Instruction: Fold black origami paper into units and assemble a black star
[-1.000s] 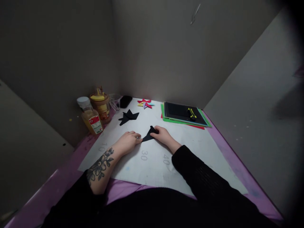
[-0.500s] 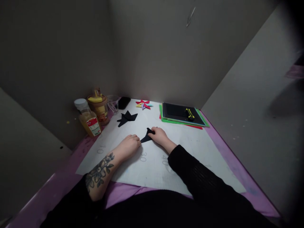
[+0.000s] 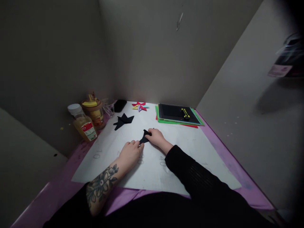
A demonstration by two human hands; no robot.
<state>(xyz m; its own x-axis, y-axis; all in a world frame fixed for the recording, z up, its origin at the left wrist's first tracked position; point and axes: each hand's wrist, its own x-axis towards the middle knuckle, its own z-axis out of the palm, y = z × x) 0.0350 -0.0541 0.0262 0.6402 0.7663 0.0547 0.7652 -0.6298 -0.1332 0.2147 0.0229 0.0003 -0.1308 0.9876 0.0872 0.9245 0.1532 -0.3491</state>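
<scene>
A small folded piece of black paper (image 3: pixel 144 138) lies on the white sheet between my hands. My right hand (image 3: pixel 155 136) grips its upper right part, thumb on top, hiding some of it. At its lower left tip, the fingers of my left hand (image 3: pixel 132 151) are closed and pressed down on the paper. Beyond my left hand sits a larger black folded-paper shape (image 3: pixel 123 121) with several points. Farther back is a multicoloured paper star (image 3: pixel 140 106) in red, yellow, purple and light blue.
A white sheet (image 3: pixel 185 171) with pencilled numbers covers much of the pink tabletop (image 3: pixel 255 194). A glue bottle (image 3: pixel 87 129), a brown cup (image 3: pixel 95 112), a clear plastic cup (image 3: pixel 108 107) and a black phone (image 3: pixel 120 105) stand at left. A yellow-and-black cutter (image 3: pixel 185 113) rests on stacked coloured paper (image 3: pixel 171 114).
My left hand has shifted slightly along the paper's lower left tip, its fingers now covering more of it. My right hand keeps its grip. The whole view has shifted a little.
</scene>
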